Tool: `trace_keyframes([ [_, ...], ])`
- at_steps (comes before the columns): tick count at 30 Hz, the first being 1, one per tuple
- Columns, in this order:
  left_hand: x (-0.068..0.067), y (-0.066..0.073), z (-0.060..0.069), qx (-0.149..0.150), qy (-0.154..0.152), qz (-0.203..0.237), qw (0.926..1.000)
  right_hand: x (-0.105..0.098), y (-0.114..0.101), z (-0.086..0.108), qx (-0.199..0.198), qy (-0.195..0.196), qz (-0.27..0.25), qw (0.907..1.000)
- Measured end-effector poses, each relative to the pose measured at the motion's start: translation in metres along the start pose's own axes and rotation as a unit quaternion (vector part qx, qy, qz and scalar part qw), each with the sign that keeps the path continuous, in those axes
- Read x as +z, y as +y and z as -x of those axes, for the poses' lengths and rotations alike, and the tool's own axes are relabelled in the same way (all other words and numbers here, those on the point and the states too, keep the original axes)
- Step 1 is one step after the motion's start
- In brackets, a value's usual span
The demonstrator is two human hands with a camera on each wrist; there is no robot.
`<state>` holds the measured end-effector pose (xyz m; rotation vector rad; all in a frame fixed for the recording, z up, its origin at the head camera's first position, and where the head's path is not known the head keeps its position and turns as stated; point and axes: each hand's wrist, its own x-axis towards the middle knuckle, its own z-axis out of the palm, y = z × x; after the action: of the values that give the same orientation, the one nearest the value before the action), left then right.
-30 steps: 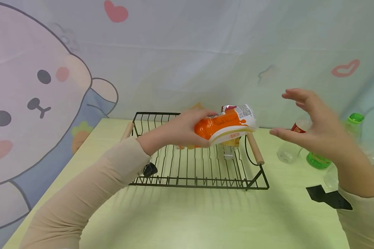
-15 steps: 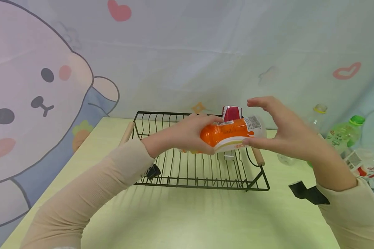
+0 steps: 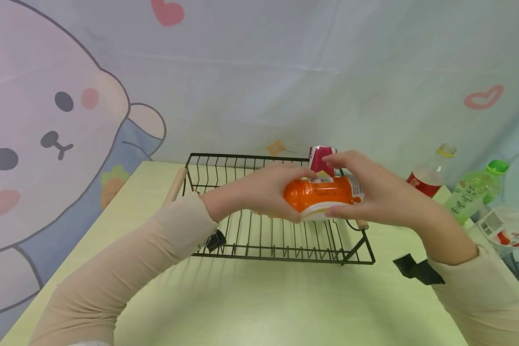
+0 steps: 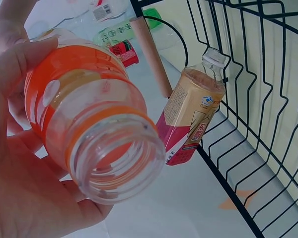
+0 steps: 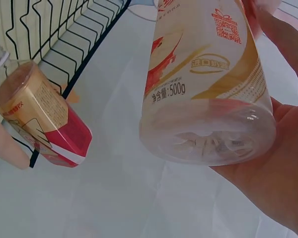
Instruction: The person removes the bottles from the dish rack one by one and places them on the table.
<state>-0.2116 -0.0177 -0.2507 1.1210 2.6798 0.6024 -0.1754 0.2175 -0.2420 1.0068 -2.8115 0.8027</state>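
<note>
On my feed, the left hand (image 3: 268, 190) grips the orange bottle (image 3: 322, 190), fingers and thumb curled round its neck end. The right hand (image 3: 376, 192) is at the base end, thumb across the label, forefinger reaching above the bottle; I cannot tell whether it grips or only touches. Beige sleeves (image 3: 147, 247), a black piece (image 3: 216, 241) near each cuff.

Orange bottle is in the air over the right half of the rack (image 3: 281, 260), on its side, mouth toward the rack's left, base toward its right. Left wrist view gives me the mouth; right wrist view, the clear base and a "500g" print.

Pink bottle (image 3: 317, 158) lies tilted at the rack's back right, neck end inside, pink base past the back rail. I note wooden handles (image 3: 176, 185) at both ends of the rack.

Right of the rack: red-label bottle (image 3: 426, 179), green bottle (image 3: 473, 192), clear bottle (image 3: 503, 226). Table (image 3: 259, 307) pale, under the rack and in front. Behind the rack, a cloth (image 3: 259, 86) with hearts; a printed bear (image 3: 47, 182) to the rack's left.
</note>
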Motion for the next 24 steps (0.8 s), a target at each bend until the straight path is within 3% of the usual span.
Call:
trace_keyframes([
  [8, 0.002, 0.000, 0.001, 0.001, -0.002, 0.001, 1.0000, 0.008, 0.003, -0.002, -0.010, -0.017, 0.017, 0.9997],
  [19, 0.002, -0.003, 0.002, -0.019, -0.040, 0.098, 0.9942, 0.019, 0.005, -0.002, -0.015, -0.042, 0.026, 0.9987],
  [24, 0.003, -0.003, 0.002, -0.031, -0.054, 0.102, 0.9929, 0.022, 0.005, -0.002, -0.012, -0.050, 0.039, 0.9979],
])
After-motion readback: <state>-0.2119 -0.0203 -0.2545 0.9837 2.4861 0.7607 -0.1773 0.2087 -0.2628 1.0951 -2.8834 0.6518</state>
